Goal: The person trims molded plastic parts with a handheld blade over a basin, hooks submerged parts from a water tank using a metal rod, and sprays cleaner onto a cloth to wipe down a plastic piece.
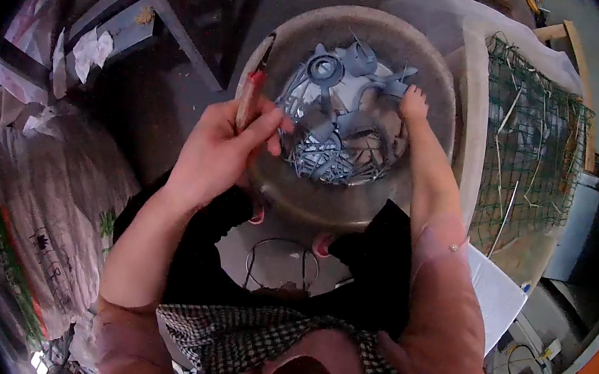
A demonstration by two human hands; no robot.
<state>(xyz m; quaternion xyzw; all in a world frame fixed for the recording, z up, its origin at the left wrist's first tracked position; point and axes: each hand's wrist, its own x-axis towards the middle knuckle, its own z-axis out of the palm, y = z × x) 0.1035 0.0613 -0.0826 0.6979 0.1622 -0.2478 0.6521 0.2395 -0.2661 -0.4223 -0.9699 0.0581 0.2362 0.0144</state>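
A large round basin (432,62) stands before my knees, with many blue-grey moulded plastic parts (351,123) heaped inside it. One of them has a ring-shaped end (325,69); thin strips lie at the near side. My left hand (227,138) is closed around a slim tool (249,96) with a pale handle, a red band and a dark, narrow tip pointing up. Its exact kind is unclear. Over the basin's right side, my right hand (414,105) has its fingers curled on a blue-grey plastic part (395,87).
To the right, a pale-framed box (473,125) is covered by green netting (534,140), with a white board (494,290) near it. Large woven sacks (69,198) fill the left side. A metal frame leg (174,21) slants down at upper left.
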